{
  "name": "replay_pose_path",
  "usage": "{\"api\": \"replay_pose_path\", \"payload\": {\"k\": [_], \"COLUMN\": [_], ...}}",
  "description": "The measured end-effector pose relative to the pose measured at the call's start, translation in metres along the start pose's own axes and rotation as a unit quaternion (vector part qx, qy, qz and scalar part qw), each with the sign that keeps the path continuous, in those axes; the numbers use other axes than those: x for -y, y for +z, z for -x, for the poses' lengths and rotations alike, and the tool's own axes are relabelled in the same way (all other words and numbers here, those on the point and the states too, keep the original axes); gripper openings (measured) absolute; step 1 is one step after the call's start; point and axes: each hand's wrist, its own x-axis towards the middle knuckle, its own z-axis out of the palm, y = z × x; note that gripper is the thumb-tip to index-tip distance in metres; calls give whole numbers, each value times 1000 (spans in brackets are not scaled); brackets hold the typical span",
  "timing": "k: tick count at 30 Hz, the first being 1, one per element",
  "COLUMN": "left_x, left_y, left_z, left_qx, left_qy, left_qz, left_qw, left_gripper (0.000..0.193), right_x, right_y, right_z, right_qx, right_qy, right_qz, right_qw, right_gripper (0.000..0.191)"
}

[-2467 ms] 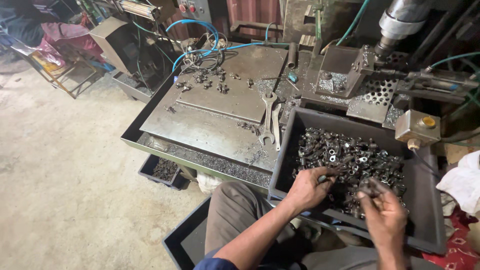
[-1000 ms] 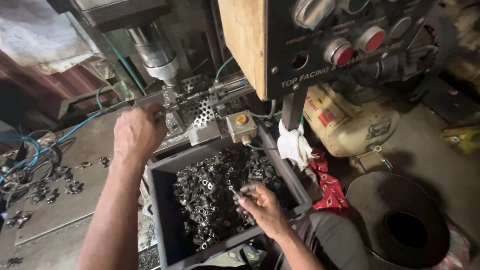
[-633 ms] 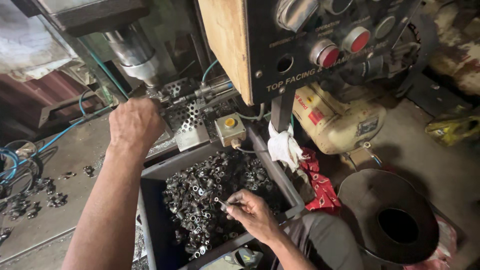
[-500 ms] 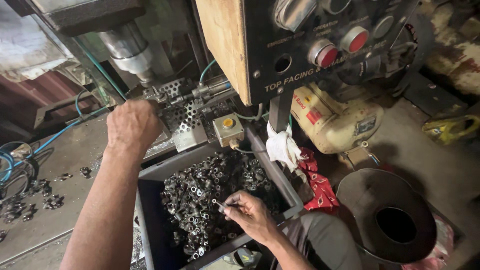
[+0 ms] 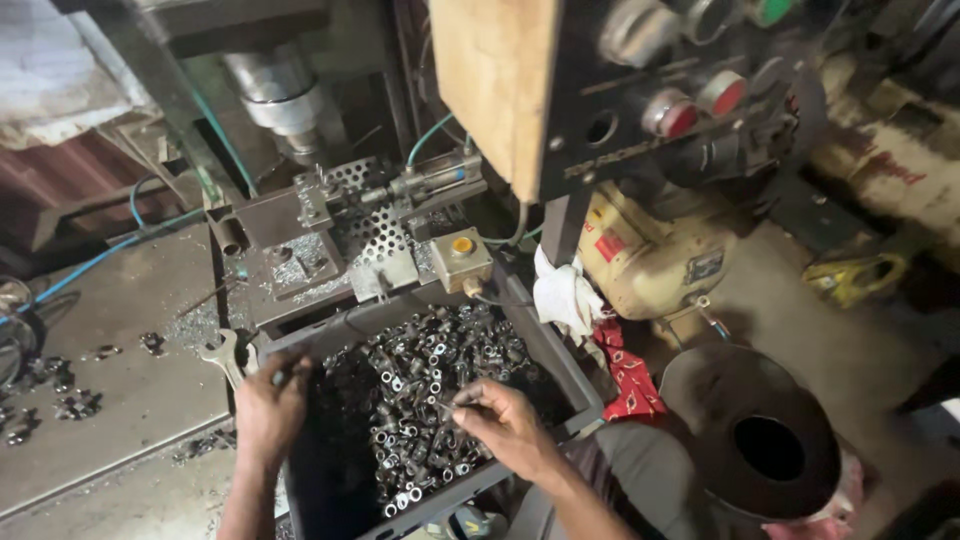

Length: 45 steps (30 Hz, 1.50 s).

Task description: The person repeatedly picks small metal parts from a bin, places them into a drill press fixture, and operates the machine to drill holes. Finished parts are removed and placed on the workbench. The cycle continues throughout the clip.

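One small fitting [image 5: 447,405] is pinched by the right hand [image 5: 505,425] while the bin [image 5: 560,365] edge is gripped by the left hand [image 5: 268,405]; best lifted slowly.

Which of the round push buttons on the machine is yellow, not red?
The yellow button on the small box just above the parts bin. The two red buttons sit higher, on the dark control panel.

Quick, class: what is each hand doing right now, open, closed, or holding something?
Left hand: curled over the bin edge; whether it holds anything cannot be told.
Right hand: fingers pinched on a small metal part above the pile.
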Motion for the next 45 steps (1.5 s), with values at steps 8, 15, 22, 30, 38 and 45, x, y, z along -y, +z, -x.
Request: {"api": "replay_pose_path", "payload": {"k": [8, 15, 22, 30, 38, 45], "left_x": [0, 1, -1, -2, -5, -2], "left_y": [-1, -5, -9, -12, -16, -13], "left_z": [17, 19, 15, 14, 13, 13], "left_qx": [44, -3, 11, 11, 17, -8], "left_qy": [-109, 20, -17, -33, -36, -17], "left_qz": [-28, 24, 41, 52, 50, 60], "left_qw": [993, 999, 999, 998, 998, 998], "left_gripper": [31, 36, 33, 32, 37, 38], "right_x": [25, 66, 70, 49, 80, 117], "right_y": [15, 55, 64, 53, 75, 44], "right_z": [-31, -171, -290, -325, -294, -176], "right_qx": [-52, -95, -173, -154, -154, -130], "right_qy": [5, -27, -54, -99, -94, -155], "right_qz": [-52, -110, -189, -255, -160, 289], "right_qw": [997, 989, 965, 949, 971, 936], "right_gripper": [14, 18, 18, 16, 21, 47]}}
